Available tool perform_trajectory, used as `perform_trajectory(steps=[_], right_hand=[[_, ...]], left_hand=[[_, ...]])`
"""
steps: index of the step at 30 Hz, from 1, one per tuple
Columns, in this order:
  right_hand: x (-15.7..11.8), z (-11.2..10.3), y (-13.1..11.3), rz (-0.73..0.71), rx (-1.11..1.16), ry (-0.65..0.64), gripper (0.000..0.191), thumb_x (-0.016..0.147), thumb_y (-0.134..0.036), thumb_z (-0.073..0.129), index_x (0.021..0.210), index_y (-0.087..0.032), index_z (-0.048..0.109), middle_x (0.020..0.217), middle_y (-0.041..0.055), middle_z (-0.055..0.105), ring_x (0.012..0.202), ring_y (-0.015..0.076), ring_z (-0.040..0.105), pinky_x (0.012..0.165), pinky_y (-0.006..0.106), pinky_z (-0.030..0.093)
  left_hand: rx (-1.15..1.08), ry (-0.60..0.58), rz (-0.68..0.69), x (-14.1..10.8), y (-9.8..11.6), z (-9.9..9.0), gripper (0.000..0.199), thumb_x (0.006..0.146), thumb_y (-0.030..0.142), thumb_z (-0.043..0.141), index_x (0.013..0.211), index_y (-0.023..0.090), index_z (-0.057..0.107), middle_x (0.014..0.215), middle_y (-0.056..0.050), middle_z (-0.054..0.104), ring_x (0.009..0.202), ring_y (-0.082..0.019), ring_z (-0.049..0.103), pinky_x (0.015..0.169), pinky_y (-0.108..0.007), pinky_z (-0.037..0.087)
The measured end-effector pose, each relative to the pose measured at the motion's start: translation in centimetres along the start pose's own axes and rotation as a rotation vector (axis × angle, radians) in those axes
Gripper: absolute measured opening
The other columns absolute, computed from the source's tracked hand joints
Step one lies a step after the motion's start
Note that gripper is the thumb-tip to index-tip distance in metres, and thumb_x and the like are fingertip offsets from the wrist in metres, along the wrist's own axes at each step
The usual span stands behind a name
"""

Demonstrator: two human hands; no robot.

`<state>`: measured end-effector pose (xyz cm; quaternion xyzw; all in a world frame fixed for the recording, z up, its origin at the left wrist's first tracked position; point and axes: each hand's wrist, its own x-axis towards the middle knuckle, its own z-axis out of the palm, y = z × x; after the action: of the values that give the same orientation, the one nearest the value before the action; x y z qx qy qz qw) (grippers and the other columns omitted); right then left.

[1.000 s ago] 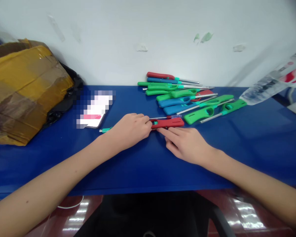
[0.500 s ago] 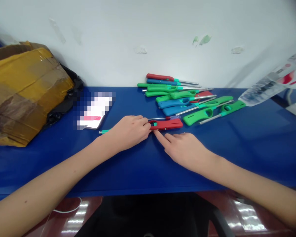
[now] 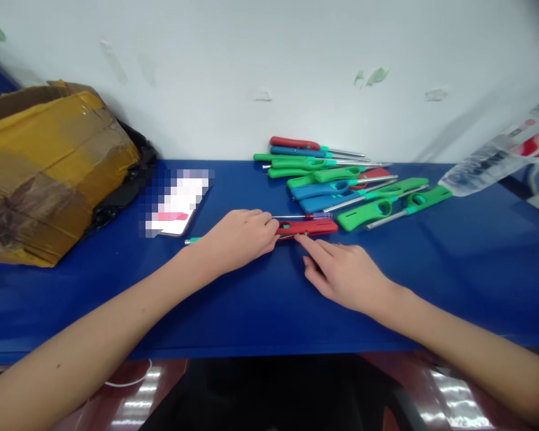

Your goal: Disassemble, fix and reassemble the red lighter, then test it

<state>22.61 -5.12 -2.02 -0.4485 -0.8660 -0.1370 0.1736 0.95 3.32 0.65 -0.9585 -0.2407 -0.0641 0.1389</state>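
A red long-necked lighter (image 3: 317, 227) lies across the blue table, its slotted handle pointing right. My left hand (image 3: 242, 239) grips it near the trigger opening and hides most of its neck; a teal bit with the metal tip shows left of the wrist. With its index finger stretched out, my right hand (image 3: 341, 269) touches the near edge of the handle, where a thin seam or gap shows. The other right fingers are loosely bent and hold nothing. Just behind the lighter lies a screwdriver (image 3: 318, 215) with a red and purple handle, its shaft pointing left.
Several green, blue and red lighters (image 3: 332, 173) lie piled toward the wall. A phone (image 3: 179, 203) lies left of them. At the far left stands a taped cardboard box (image 3: 49, 179) on black plastic. A clear plastic bottle (image 3: 480, 164) is at the right.
My right index finger has slid right along the near edge of the red lighter's handle. My left hand keeps its hold. The whole view has shifted slightly.
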Motion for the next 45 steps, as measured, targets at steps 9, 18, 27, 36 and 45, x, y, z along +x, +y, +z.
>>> perform_trajectory(steps=[9, 18, 27, 36, 45], right_hand=[[0.2, 0.0, 0.1, 0.014, 0.009, -0.064, 0.035, 0.093, -0.018, 0.045, 0.122, -0.006, 0.060, 0.090, 0.0097, 0.075, 0.064, 0.0204, 0.070, 0.050, 0.030, 0.044], [0.4, -0.1, 0.2, -0.011, 0.034, -0.112, 0.039, 0.092, -0.018, 0.045, 0.128, -0.009, 0.060, 0.091, 0.0070, 0.074, 0.069, 0.0199, 0.071, 0.051, 0.030, 0.044], [0.4, -0.6, 1.2, -0.031, 0.094, 0.181, 0.028, 0.091, -0.019, 0.054, 0.115, -0.014, 0.067, 0.087, 0.0049, 0.075, 0.072, 0.0184, 0.069, 0.063, 0.029, 0.052], [3.6, -1.1, 3.9, -0.094, 0.321, -0.106, 0.028, 0.095, -0.024, 0.052, 0.118, -0.015, 0.067, 0.108, 0.0112, 0.073, 0.099, 0.0250, 0.064, 0.090, 0.040, 0.052], [3.6, -0.5, 3.6, -0.057, 0.381, -0.080, 0.026, 0.097, -0.026, 0.052, 0.112, -0.019, 0.073, 0.111, 0.0098, 0.073, 0.094, 0.0234, 0.066, 0.084, 0.039, 0.053]], left_hand=[[0.039, 0.072, 0.037, -0.2, 0.2, 0.4, 0.023, 0.099, 0.023, 0.045, 0.085, 0.013, 0.060, 0.076, -0.006, 0.066, 0.072, -0.021, 0.065, 0.062, -0.030, 0.043], [-0.024, 0.038, 0.026, -0.2, 0.1, 0.0, 0.025, 0.100, 0.030, 0.048, 0.088, 0.013, 0.063, 0.082, -0.007, 0.067, 0.076, -0.021, 0.066, 0.065, -0.031, 0.044], [-0.112, 0.010, -0.065, -0.3, -0.1, 0.1, 0.024, 0.101, 0.031, 0.046, 0.098, 0.013, 0.062, 0.088, -0.007, 0.071, 0.082, -0.022, 0.068, 0.069, -0.031, 0.047], [-0.055, 0.003, -0.012, -0.7, -0.4, -0.1, 0.023, 0.102, 0.025, 0.043, 0.100, 0.012, 0.061, 0.082, -0.007, 0.069, 0.076, -0.020, 0.067, 0.066, -0.029, 0.047], [-0.146, -0.063, -0.088, -0.9, -0.4, -0.7, 0.015, 0.096, 0.020, 0.052, 0.103, 0.015, 0.064, 0.082, -0.005, 0.069, 0.077, -0.020, 0.066, 0.064, -0.028, 0.046]])
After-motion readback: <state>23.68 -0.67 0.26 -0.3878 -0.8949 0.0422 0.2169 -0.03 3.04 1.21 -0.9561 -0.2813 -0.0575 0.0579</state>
